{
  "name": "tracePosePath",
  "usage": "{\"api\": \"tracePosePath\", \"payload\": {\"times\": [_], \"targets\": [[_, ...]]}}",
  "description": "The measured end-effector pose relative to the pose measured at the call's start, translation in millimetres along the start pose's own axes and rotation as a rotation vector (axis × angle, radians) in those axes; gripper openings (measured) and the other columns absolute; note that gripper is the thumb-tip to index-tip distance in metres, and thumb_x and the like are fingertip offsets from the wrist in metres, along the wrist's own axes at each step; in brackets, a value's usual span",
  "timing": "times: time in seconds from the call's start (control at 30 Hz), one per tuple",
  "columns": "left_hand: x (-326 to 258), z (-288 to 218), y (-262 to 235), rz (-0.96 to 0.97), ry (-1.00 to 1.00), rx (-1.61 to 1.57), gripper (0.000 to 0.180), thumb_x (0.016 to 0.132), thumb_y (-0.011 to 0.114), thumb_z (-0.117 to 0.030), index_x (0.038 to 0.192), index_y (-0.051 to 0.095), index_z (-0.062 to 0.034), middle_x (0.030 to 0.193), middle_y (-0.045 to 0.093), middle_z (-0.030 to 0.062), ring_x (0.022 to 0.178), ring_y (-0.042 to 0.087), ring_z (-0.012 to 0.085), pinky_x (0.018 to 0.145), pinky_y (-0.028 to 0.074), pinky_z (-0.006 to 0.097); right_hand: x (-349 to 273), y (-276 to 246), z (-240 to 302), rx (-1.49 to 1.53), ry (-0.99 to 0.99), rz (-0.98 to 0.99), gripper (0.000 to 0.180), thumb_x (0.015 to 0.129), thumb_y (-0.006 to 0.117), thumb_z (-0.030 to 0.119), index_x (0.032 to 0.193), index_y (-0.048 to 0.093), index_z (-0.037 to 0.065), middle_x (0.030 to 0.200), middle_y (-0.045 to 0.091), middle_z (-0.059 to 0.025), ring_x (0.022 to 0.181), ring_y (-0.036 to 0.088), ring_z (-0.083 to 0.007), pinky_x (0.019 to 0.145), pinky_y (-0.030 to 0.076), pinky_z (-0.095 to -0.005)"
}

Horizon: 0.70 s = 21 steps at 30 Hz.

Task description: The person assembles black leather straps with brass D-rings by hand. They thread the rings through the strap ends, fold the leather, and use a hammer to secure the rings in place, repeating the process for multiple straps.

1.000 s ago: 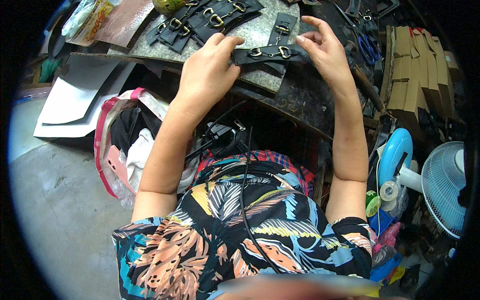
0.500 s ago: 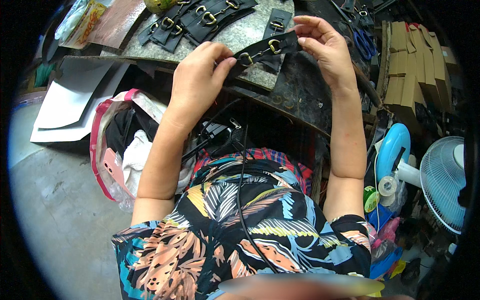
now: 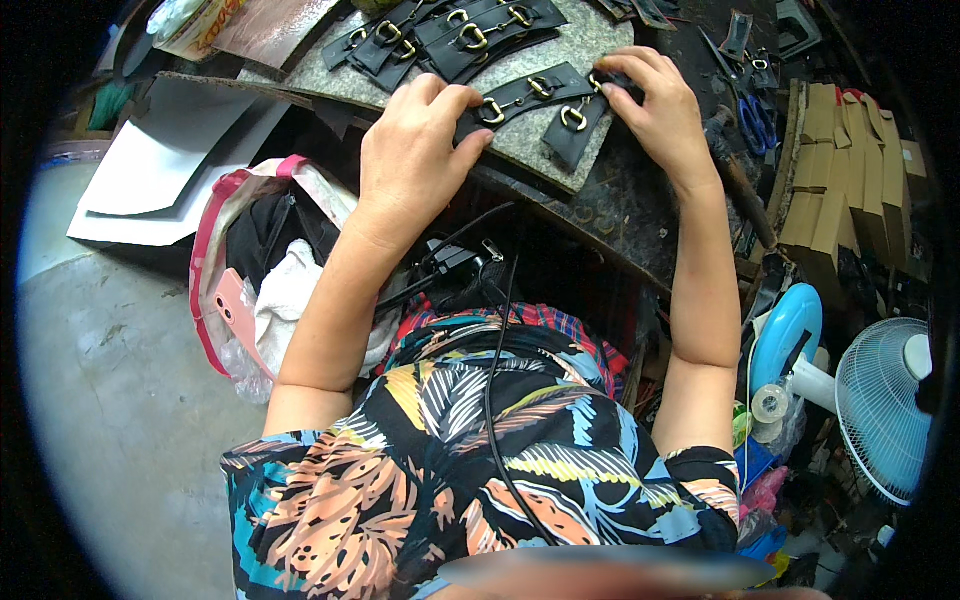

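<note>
A black leather strap with gold metal buckles (image 3: 530, 92) lies across a speckled grey stone slab (image 3: 520, 150) on the dark workbench. My left hand (image 3: 415, 155) pinches the strap's left end against the slab. My right hand (image 3: 655, 100) grips its right end, where a shorter black piece with a gold ring (image 3: 575, 125) hangs down. More black buckled straps (image 3: 460, 30) lie in a pile at the far side of the slab.
Blue-handled scissors (image 3: 752, 112) and a hammer (image 3: 735, 170) lie right of the slab, beside stacked cardboard pieces (image 3: 830, 180). A red-rimmed bag (image 3: 260, 270) with cloth, white sheets (image 3: 170, 170), a blue fan (image 3: 790, 335) and a white fan (image 3: 885, 405) stand around my seat.
Both hands brought the buckled strap toward me, then set it down flat on the near part of the slab. My head has tipped forward slightly.
</note>
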<state>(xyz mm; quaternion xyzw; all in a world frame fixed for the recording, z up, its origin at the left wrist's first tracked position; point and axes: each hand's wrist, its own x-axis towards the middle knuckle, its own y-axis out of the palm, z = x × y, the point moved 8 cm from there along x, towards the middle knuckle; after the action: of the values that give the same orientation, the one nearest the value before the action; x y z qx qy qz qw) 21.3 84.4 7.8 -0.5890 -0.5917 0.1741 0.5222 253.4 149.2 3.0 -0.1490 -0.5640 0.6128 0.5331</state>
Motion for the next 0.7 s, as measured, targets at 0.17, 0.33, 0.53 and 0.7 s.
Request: {"api": "tracePosePath", "payload": {"times": [0.17, 0.33, 0.53, 0.7], "targets": [[2.9, -9.2, -7.2, -0.126, 0.089, 0.093, 0.035, 0.078, 0.083, -0.020, 0.109, 0.072, -0.0129, 0.104, 0.064, 0.0064, 0.099, 0.060, 0.0292, 0.084, 0.053, 0.040, -12.1, -10.5, -12.0, 0.200, 0.093, -0.054, 0.025, 0.091, 0.070, 0.018, 0.114, 0.076, 0.011, 0.114, 0.071, -0.0077, 0.106, 0.068, -0.0269, 0.093, 0.054, -0.0358], [14.3, -31.4, -0.2, -0.139, 0.189, -0.013, 0.037, 0.077, 0.085, -0.028, 0.107, 0.072, -0.0115, 0.101, 0.064, 0.0073, 0.101, 0.058, 0.0303, 0.085, 0.052, 0.040, -14.4, -17.1, -37.7, 0.295, 0.284, -0.109, 0.025, 0.099, 0.065, 0.011, 0.122, 0.073, 0.004, 0.116, 0.074, -0.0071, 0.103, 0.070, -0.0144, 0.092, 0.054, -0.0278], [16.1, -68.4, 21.2, 0.049, 0.302, -0.039, 0.041, 0.076, 0.085, -0.032, 0.109, 0.073, -0.0108, 0.100, 0.066, 0.0074, 0.097, 0.060, 0.0295, 0.086, 0.052, 0.039, -16.7, -3.1, -37.6, 0.327, 0.272, -0.053, 0.029, 0.099, 0.068, 0.010, 0.127, 0.072, 0.006, 0.111, 0.075, -0.0063, 0.101, 0.069, -0.0121, 0.091, 0.054, -0.0270], [14.1, -57.9, 17.7, 0.073, 0.250, -0.062, 0.037, 0.077, 0.083, -0.024, 0.111, 0.072, -0.0112, 0.101, 0.068, 0.0066, 0.098, 0.060, 0.0297, 0.087, 0.052, 0.040, -18.2, 1.9, -40.4, 0.409, 0.293, 0.064, 0.033, 0.094, 0.072, 0.008, 0.127, 0.074, 0.009, 0.104, 0.073, -0.0009, 0.095, 0.066, -0.0106, 0.089, 0.054, -0.0274]]}}
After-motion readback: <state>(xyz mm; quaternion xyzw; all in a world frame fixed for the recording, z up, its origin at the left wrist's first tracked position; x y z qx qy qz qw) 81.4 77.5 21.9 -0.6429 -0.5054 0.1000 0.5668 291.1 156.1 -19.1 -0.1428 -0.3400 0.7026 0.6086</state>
